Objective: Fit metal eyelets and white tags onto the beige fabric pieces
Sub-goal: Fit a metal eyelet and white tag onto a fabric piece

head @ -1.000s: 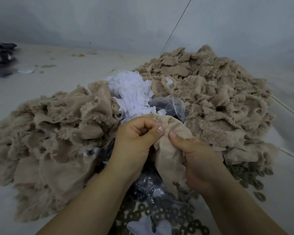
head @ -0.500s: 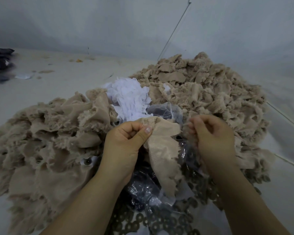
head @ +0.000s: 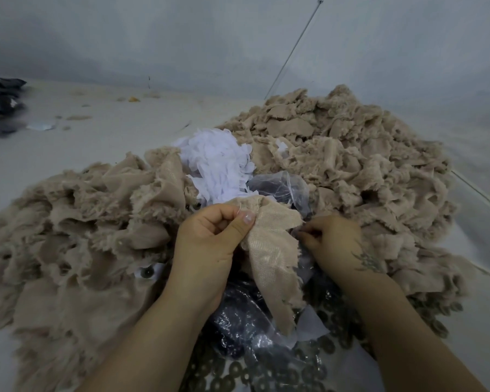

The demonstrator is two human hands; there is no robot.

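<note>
Between the two beige heaps, my left hand [head: 210, 236] pinches the beige fabric piece [head: 272, 250] at its top so it hangs free, while my right hand [head: 330, 236], fingers curled, picks among the clear bags [head: 280, 185] just beside it, probably for an eyelet.

I see a frayed beige fabric piece [head: 269, 250] hanging lengthwise from my left hand [head: 210, 239], pinched at its top edge. Beige fabric heaps [head: 351, 171] flank a white tag clump [head: 218, 165]. Dark ring-shaped metal eyelets [head: 269, 374] lie scattered nearest me.
</note>
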